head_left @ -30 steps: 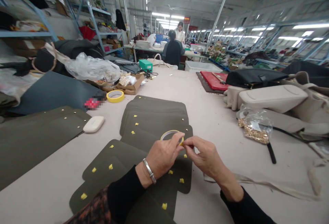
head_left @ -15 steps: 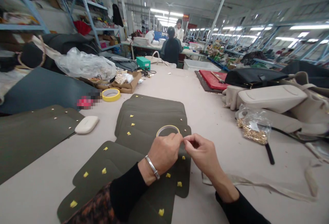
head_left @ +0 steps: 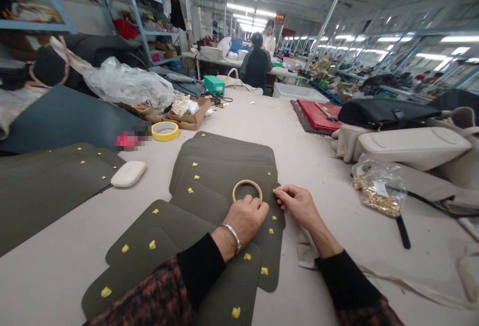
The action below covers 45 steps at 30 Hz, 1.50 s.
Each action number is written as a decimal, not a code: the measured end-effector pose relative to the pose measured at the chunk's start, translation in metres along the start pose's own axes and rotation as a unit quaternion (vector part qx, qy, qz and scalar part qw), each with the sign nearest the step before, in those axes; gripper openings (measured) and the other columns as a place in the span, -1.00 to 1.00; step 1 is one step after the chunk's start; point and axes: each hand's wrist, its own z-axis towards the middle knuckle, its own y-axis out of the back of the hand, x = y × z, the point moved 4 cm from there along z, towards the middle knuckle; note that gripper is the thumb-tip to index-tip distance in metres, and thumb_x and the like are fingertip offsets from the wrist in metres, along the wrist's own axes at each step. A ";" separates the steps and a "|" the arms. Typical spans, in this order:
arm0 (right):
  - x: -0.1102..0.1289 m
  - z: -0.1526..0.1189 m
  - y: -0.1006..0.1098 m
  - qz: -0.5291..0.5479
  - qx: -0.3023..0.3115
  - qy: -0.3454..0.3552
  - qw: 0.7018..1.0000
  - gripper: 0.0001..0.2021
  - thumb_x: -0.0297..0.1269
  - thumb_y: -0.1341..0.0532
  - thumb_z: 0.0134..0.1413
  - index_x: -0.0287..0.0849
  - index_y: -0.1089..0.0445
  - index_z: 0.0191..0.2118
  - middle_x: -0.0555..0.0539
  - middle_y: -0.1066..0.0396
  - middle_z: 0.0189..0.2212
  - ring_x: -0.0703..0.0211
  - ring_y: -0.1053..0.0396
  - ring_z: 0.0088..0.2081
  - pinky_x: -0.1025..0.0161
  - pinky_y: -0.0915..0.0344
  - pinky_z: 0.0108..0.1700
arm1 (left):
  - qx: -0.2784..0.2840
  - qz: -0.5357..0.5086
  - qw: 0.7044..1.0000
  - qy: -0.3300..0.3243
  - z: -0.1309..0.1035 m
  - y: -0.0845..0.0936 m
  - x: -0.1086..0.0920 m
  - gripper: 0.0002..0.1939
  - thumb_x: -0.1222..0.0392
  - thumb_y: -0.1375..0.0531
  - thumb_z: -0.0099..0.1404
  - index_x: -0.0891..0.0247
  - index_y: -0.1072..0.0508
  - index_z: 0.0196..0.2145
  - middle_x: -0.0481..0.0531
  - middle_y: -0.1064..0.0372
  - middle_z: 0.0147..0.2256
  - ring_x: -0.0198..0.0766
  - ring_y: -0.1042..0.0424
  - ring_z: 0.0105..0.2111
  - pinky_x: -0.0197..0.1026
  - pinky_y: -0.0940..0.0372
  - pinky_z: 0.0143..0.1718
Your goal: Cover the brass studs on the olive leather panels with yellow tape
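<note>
My left hand (head_left: 247, 220) is closed on a thin roll of yellow tape (head_left: 247, 182), holding it by its near rim over the dark green panels (head_left: 220, 201). Between the thumb and forefinger of my right hand (head_left: 298, 202) is a small piece of yellow tape (head_left: 275, 191), at the right edge of the panels. Flat, rounded panels overlap in a fanned stack on the table. Many carry small yellow tape bits, such as one tape bit (head_left: 247, 256) close to my left wrist. A metal stud (head_left: 269, 173) shows near the upper right corner.
A second yellow tape roll (head_left: 165, 131) and a white rounded case (head_left: 128, 174) lie left. More green panels (head_left: 48, 186) with studs spread beyond. On the right are a bag of gold hardware (head_left: 379, 191), beige bags (head_left: 413, 147) and a strap (head_left: 404, 281). People work farther back.
My hands were together at the tape roll. Now they are apart: the right has moved right with a piece of tape, while the left still holds the roll. The view has shifted slightly.
</note>
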 end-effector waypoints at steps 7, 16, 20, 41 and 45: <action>0.016 0.003 -0.008 -0.245 -0.034 0.123 0.961 -0.82 -0.22 -0.13 0.04 -0.16 -0.44 -0.39 -0.02 -0.47 -0.52 0.20 -0.38 -0.48 0.28 -0.26 -0.37 | 0.009 -0.009 1.000 0.002 -0.002 0.000 0.000 -0.84 0.32 0.05 0.37 0.27 -0.31 -0.31 0.07 -0.33 -0.32 -0.11 -0.31 -0.29 -0.14 -0.29 -0.37; 0.033 -0.020 0.015 -0.338 -0.086 0.295 0.890 -0.85 -0.26 -0.08 0.18 -0.17 -0.36 -0.26 -0.08 -0.45 -0.40 0.16 -0.41 -0.37 0.26 -0.31 -0.27 | 0.002 -0.016 1.000 0.002 -0.004 0.003 0.000 -0.87 0.31 0.01 0.36 0.27 -0.30 -0.30 0.06 -0.33 -0.33 -0.13 -0.30 -0.31 -0.16 -0.28 -0.38; 0.034 -0.022 0.001 -0.400 -0.015 0.371 0.838 -0.81 -0.39 -0.03 0.21 -0.19 -0.38 -0.27 -0.12 -0.44 -0.36 0.14 -0.41 -0.30 0.23 -0.32 -0.18 | 0.001 -0.015 1.000 0.008 -0.005 0.003 0.001 -0.87 0.31 0.01 0.36 0.27 -0.31 -0.30 0.06 -0.33 -0.33 -0.13 -0.30 -0.30 -0.15 -0.28 -0.37; 0.050 -0.032 0.006 -0.322 -0.017 0.132 0.937 -0.68 -0.14 -0.17 0.02 -0.15 -0.44 -0.12 -0.07 -0.51 -0.35 0.12 -0.43 -0.38 0.22 -0.31 -0.27 | -0.058 -0.067 0.993 0.081 -0.038 0.085 0.046 -0.84 0.24 0.03 0.40 0.23 -0.33 -0.20 -0.02 -0.41 -0.30 -0.27 -0.38 -0.27 -0.28 -0.21 -0.30; 0.072 -0.122 -0.027 -0.287 0.162 0.245 0.912 -0.64 -0.12 -0.22 0.01 -0.06 -0.38 -0.04 -0.10 -0.48 -0.20 0.07 -0.44 -0.24 0.19 -0.38 -0.21 | -0.025 0.000 0.978 0.207 -0.099 0.111 0.099 -0.82 0.17 0.02 0.39 0.22 -0.36 -0.22 -0.01 -0.40 -0.33 -0.26 -0.39 -0.31 -0.28 -0.19 -0.30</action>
